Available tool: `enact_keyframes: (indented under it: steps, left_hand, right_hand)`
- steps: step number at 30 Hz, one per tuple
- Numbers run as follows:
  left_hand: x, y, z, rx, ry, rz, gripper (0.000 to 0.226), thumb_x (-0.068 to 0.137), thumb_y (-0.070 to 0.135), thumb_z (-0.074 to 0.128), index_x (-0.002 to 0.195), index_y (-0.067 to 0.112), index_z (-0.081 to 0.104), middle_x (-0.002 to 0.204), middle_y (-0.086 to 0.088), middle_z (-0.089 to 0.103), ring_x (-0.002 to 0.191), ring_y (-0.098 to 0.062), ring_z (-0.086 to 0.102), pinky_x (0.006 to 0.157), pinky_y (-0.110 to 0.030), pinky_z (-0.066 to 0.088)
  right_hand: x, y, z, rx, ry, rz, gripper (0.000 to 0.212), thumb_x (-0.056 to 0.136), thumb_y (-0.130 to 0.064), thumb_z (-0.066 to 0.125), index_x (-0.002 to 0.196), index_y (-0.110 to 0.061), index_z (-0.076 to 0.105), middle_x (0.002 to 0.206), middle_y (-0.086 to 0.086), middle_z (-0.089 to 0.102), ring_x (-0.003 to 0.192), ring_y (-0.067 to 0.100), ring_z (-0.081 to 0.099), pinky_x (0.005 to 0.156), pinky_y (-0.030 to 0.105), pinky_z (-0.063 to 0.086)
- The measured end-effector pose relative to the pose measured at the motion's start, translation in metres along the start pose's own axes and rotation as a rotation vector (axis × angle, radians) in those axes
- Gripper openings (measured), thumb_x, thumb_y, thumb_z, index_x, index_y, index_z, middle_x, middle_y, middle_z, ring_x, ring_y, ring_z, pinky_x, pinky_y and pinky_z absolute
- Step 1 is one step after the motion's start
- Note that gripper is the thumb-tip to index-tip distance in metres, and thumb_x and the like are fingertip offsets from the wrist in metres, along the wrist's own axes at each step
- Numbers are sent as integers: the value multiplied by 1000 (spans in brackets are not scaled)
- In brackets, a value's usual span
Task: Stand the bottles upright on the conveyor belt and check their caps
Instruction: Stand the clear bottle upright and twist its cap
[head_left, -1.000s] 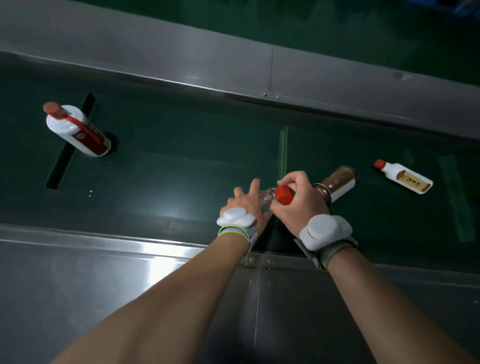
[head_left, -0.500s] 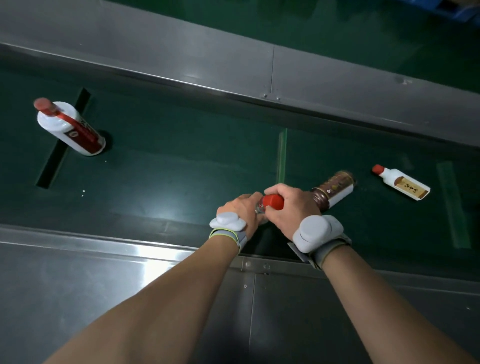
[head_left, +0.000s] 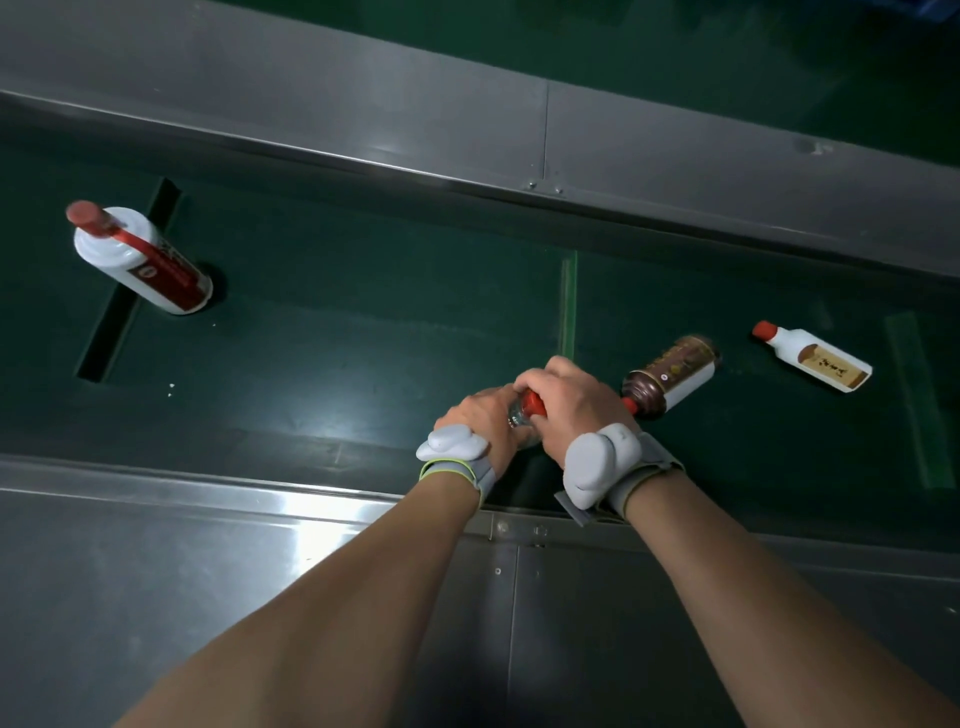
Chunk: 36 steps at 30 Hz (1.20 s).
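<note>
A clear glass bottle (head_left: 519, 418) with a red cap (head_left: 533, 402) stands on the dark green conveyor belt (head_left: 363, 322) near its front edge, mostly hidden by my hands. My left hand (head_left: 480, 421) wraps around its neck and shoulder. My right hand (head_left: 569, 405) is closed over the red cap. A white bottle with a red ribbon and red cap (head_left: 137, 260) stands upright at the far left. Just right of my hands a brown bottle (head_left: 670, 376) lies on its side, and a small white bottle with a red cap (head_left: 815, 362) lies flat further right.
Grey metal side rails run along the belt, one at the back (head_left: 467, 124) and one at the front (head_left: 208, 499). A dark slot (head_left: 124, 291) crosses the belt under the upright white bottle. A pale seam (head_left: 569, 301) marks the belt beyond my hands.
My left hand, open beside the bottle a second ago, has closed around its neck. My right hand has closed further over the red cap. The bottles on the belt have shifted slightly left.
</note>
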<state>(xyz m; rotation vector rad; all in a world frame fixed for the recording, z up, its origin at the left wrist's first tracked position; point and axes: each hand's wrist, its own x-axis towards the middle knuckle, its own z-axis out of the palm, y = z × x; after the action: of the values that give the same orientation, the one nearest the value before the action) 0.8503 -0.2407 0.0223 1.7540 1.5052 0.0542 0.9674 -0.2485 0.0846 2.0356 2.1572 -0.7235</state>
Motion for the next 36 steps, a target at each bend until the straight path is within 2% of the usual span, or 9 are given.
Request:
enact_keyframes:
  steps: [7,13,16,18,23,27,32,34,36]
  left_hand:
    - [1,-3,0,4,10,32,24,88,43,58,111,36,55,106,3,66,83,-28,60,63,-29,40]
    - [-3,-2,0,16,-16,21,17,88,42,56,103,37,55,98,2,65,81,-28,60,63,-29,41]
    - [-2,-1,-2,40,-30,14,15,88,35,53,104,36,53,93,4,61,76,-28,57,61,-30,42]
    - [-1,1,-2,52,-25,23,19,89,32,54,108,35,54,89,5,56,75,-27,55,60,-30,40]
    - [-4,0,-1,46,-16,19,13,89,32,54,100,38,54,85,5,55,72,-27,55,60,-30,41]
    - [-1,-1,-2,52,-23,21,12,89,29,52,100,34,53,91,1,60,74,-28,55,61,-31,43]
    - [-1,-2,0,44,-20,30,7,90,33,51,95,37,50,90,3,62,74,-27,58,62,-32,47]
    - [0,-3,0,49,-24,28,13,90,31,51,102,36,52,91,5,60,76,-27,59,64,-33,48]
    - [-1,-2,1,66,-27,31,20,89,31,53,109,36,54,88,4,56,75,-28,57,63,-32,46]
  right_hand:
    - [1,-4,-1,-132,25,46,20,89,-24,59,105,-14,55,97,7,59,83,31,59,65,37,50]
    - [-2,-12,4,-220,24,237,45,94,-55,41,97,-13,55,89,11,66,84,33,63,58,31,37]
    - [-5,-11,3,-233,38,169,32,93,-48,43,105,-19,44,76,5,58,69,31,56,52,28,33]
    - [-8,-8,2,-235,42,171,24,94,-41,43,98,-18,40,78,4,62,63,28,50,48,27,30]
    - [-1,-9,6,-259,-15,282,37,93,-54,41,92,-16,39,69,2,47,66,26,49,55,29,36]
    - [-4,-7,8,-255,-22,195,31,94,-46,42,100,-17,34,74,3,54,63,26,50,53,29,35]
    - [-3,-6,4,-264,-11,283,43,89,-60,44,94,-17,41,67,1,45,67,26,51,52,28,32]
    - [-5,-5,7,-270,-23,209,38,89,-52,48,103,-17,41,67,0,46,66,27,53,52,28,33]
    - [-6,-3,6,-290,-27,207,33,91,-49,48,95,-17,44,63,0,43,64,26,51,49,27,31]
